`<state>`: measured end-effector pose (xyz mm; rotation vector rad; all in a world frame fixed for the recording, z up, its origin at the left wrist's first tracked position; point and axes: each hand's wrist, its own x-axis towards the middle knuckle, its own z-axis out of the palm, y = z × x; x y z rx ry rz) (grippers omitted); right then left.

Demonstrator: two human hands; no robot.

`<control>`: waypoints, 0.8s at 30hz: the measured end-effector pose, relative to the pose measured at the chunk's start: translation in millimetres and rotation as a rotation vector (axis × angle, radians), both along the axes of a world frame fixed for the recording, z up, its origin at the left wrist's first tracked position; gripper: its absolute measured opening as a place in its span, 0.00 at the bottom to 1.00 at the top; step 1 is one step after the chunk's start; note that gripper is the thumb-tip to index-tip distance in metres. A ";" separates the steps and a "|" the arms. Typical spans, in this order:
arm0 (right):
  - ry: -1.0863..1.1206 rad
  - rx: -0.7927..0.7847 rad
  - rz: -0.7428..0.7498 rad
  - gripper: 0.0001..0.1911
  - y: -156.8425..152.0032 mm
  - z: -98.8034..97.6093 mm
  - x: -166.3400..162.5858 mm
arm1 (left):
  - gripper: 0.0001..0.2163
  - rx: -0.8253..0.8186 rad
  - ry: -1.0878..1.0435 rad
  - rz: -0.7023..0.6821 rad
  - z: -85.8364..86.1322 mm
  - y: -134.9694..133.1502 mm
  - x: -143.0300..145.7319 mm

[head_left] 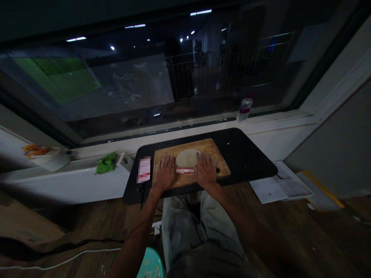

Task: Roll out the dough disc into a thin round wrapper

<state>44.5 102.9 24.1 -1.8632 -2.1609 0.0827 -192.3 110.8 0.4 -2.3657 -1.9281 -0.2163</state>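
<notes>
A round sheet of pale dough lies flat on a wooden cutting board. Just on the near side of it, a rolling pin with a red and white label runs crosswise between my hands, and its ends are hidden under them. My left hand rests palm down over the left end, fingers stretched forward. Over the right end lies my right hand, also flat with its fingers spread, fingertips beside the dough's right edge.
The board sits on a black table by a window. A pink and white packet lies left of the board. Beyond are a green cloth on the radiator, a white bowl and a bottle on the sill. A turquoise stool stands below.
</notes>
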 end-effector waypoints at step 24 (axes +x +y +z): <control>-0.034 -0.007 0.031 0.37 137.6 20.7 7.7 | 0.28 0.062 -0.156 0.132 18.9 139.9 26.5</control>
